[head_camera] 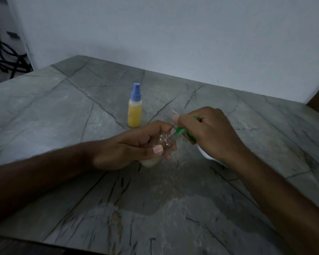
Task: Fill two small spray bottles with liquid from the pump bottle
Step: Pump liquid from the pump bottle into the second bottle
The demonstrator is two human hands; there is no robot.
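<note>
left hand (134,150): we're gripping a clear bottle (162,144), tilted, low over the worktop (63,115)
right hand (208,131): we're pinching a green sprayer (180,131) right at its mouth
blue-capped bottle (134,107): it's standing upright just behind our hands, full of yellow liquid
pump bottle: we're only seeing something white under our right wrist

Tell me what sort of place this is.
Probably a plain indoor room, home or workspace. A grey stone-patterned table stands against a bare pale wall, with dark cables hanging at the far left. Nothing identifies it further.
</note>
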